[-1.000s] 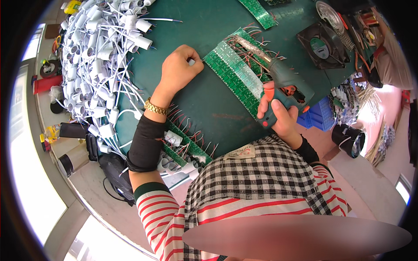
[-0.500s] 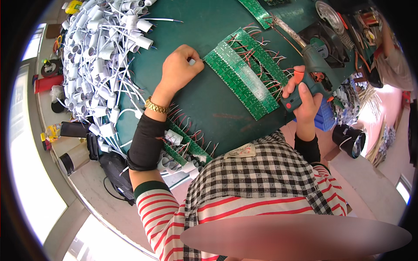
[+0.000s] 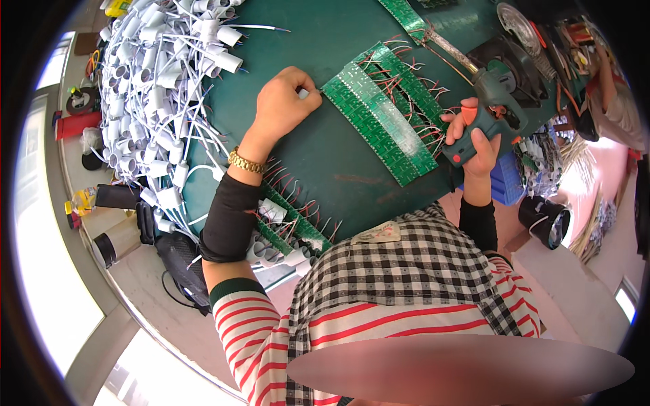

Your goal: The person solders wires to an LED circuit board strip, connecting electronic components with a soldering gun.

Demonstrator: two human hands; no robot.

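My left hand [image 3: 286, 103] is closed, thumb against the curled fingers, beside the left corner of a green circuit board panel [image 3: 379, 125]. A small pale bit shows inside the curl, too little to name. My right hand [image 3: 476, 145] grips a dark green soldering gun [image 3: 497, 91] by its handle, at the panel's right end. Its long metal barrel [image 3: 450, 51] points up and left toward another green board strip [image 3: 404, 17]. Whether the tip touches that strip I cannot tell. Red and white wires [image 3: 389, 78] stick out from the boards behind the panel.
A large heap of white lamp sockets with wires [image 3: 152, 81] covers the table's left side. More wired board strips [image 3: 298, 223] lie by my left forearm. A black fan-like device [image 3: 525, 64] and a solder spool [image 3: 518, 27] stand far right; a blue crate [image 3: 504, 179] sits below. Another person's arm [image 3: 609, 88] shows at right.
The whole view has shifted slightly. The soldering gun and my right hand have edged a little to the right. My left hand stays closed beside the panel.
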